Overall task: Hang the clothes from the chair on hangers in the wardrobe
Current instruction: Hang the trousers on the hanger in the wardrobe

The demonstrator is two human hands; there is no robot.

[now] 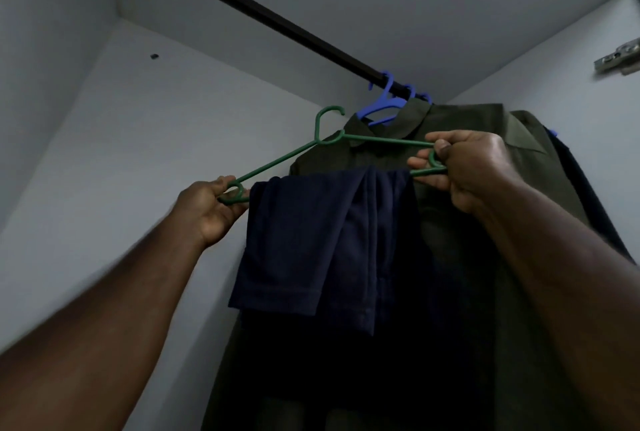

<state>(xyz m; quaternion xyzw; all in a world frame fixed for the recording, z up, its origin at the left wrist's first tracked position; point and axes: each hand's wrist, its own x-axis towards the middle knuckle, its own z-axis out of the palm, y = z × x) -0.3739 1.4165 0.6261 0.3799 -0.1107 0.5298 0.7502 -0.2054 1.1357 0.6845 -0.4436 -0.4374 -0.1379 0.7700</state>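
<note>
I hold a green plastic hanger [277, 162] up inside the wardrobe, below the dark rail [263, 11]. Navy trousers [322, 240] are folded over its bottom bar. My left hand [211, 209] pinches the hanger's left end. At the right end, my right hand [464, 167] grips the hanger, thumb on top. The hanger's hook is free of the rail, a little below and left of it. The chair is out of view.
A dark olive shirt [460, 222] hangs from a blue hanger [382, 105] on the rail, right behind the trousers. More blue hangers and a dark garment [581, 195] hang further right. White wardrobe walls close in left and right; a metal hinge [618, 58] sits at the right edge.
</note>
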